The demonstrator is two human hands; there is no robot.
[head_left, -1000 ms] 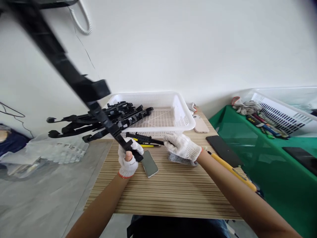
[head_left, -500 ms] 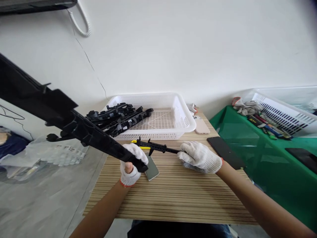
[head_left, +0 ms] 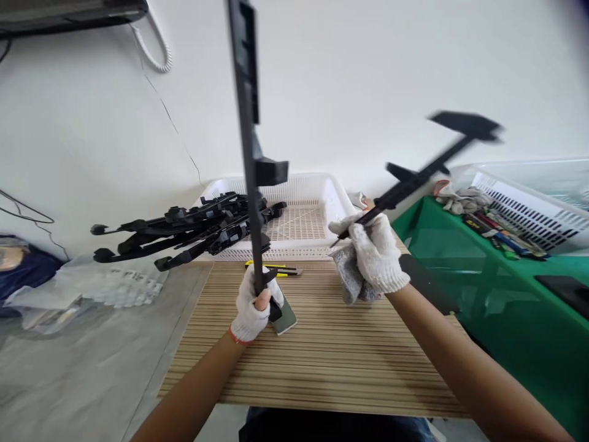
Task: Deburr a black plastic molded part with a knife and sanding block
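Note:
My left hand (head_left: 251, 310), in a white knit glove with the thumb tip bare, grips the lower end of a long black plastic part (head_left: 251, 178). The part stands nearly upright and runs out of the top of the view. In my gloved right hand (head_left: 377, 252) is a black caliper (head_left: 409, 184), tilted with its jaws up and to the right, slightly blurred. A grey cloth (head_left: 347, 276) hangs below the same hand, tucked under its fingers. Beneath my left hand a grey-green phone (head_left: 286, 318) lies on the striped table (head_left: 331, 368).
Similar black parts (head_left: 202, 224) lie across the left of a white basket (head_left: 304, 221), jutting past its rim. A yellow utility knife (head_left: 285, 270) lies in front. Rightward, a dark flat object (head_left: 426, 282) is on the table; pens (head_left: 501, 233) and gloves (head_left: 462, 199) rest on green cloth (head_left: 501, 301).
The long black part has swung from slanting left to nearly upright. My right hand has lifted the caliper off the table area, turning its jaws up and right, with the grey cloth raised too.

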